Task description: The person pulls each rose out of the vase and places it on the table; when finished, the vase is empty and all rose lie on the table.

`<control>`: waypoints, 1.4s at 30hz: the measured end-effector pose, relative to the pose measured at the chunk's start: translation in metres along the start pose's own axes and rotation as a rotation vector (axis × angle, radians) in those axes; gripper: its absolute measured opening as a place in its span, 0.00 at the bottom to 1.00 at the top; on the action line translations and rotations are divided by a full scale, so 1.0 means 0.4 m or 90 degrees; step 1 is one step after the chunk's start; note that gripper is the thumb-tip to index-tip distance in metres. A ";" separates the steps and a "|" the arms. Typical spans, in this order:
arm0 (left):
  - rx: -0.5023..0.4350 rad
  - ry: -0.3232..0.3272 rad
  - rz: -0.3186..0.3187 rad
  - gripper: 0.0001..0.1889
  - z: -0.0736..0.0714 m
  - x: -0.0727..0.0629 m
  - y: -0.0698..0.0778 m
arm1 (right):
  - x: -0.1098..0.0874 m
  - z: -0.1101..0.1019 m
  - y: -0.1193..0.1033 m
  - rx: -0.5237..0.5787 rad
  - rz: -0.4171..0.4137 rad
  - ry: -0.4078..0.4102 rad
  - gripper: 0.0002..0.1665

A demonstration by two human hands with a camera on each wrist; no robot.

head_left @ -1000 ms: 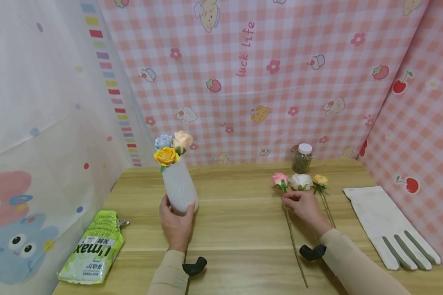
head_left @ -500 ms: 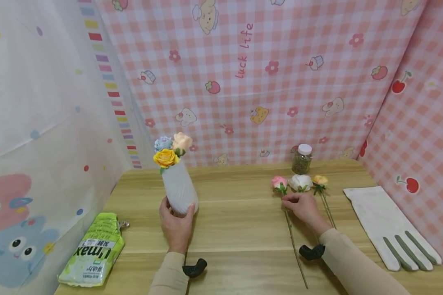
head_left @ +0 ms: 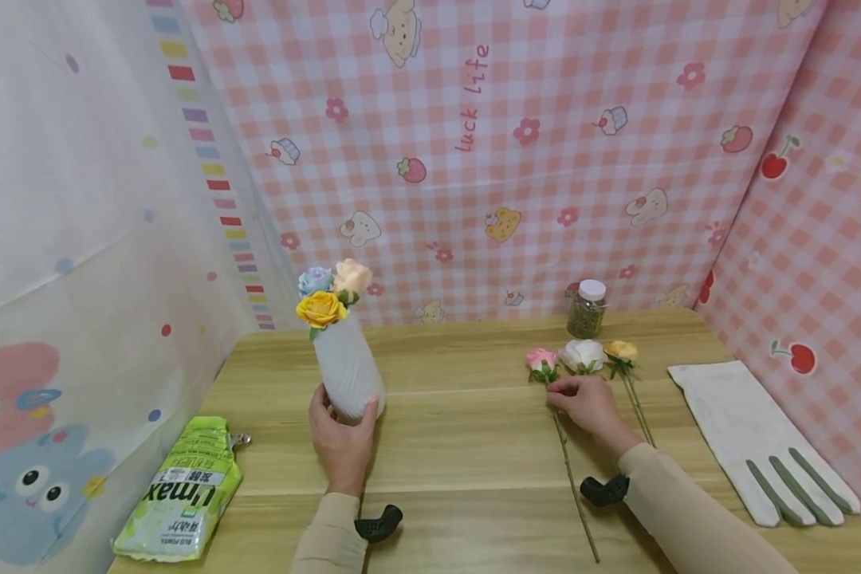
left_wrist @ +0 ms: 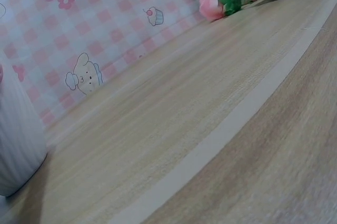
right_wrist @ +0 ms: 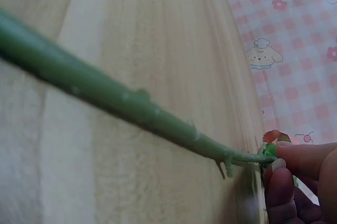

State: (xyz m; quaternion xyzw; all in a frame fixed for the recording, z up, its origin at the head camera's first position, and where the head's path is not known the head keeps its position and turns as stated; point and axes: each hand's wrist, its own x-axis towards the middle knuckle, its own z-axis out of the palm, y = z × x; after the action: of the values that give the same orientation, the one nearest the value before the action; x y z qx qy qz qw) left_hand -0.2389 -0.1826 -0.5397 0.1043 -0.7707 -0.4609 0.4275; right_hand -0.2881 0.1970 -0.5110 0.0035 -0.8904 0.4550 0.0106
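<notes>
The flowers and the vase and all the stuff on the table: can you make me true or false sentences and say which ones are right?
1. The left hand holds the white vase. True.
2. A blue flower, a yellow flower and a peach flower show above the white vase. True.
3. The jar stands behind the white flower. True.
4. The right hand pinches the white flower. False: the right hand pinches the stem of the pink flower.
5. The glove lies on the table's left side. False: the glove lies on the right; the green bag is on the left.
</notes>
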 end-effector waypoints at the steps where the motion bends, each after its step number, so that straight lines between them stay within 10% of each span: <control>1: -0.002 0.000 0.000 0.44 0.000 0.000 0.001 | -0.001 0.000 -0.001 -0.001 -0.003 0.001 0.09; 16: -0.009 0.010 0.004 0.44 0.003 0.000 -0.004 | -0.008 -0.035 -0.083 -0.033 -0.068 0.033 0.09; 33: 0.005 0.008 0.017 0.44 0.002 0.014 -0.011 | 0.021 0.111 -0.563 0.229 -0.135 -0.173 0.17; 42: 0.003 -0.002 0.000 0.44 -0.001 0.003 -0.003 | 0.051 0.242 -0.692 0.316 -0.069 -0.241 0.23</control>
State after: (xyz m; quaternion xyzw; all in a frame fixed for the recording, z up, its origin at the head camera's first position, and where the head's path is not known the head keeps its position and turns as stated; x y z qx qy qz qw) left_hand -0.2396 -0.1841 -0.5399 0.1046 -0.7724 -0.4590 0.4263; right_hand -0.3054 -0.0438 -0.3429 0.1382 -0.7369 0.6483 -0.1325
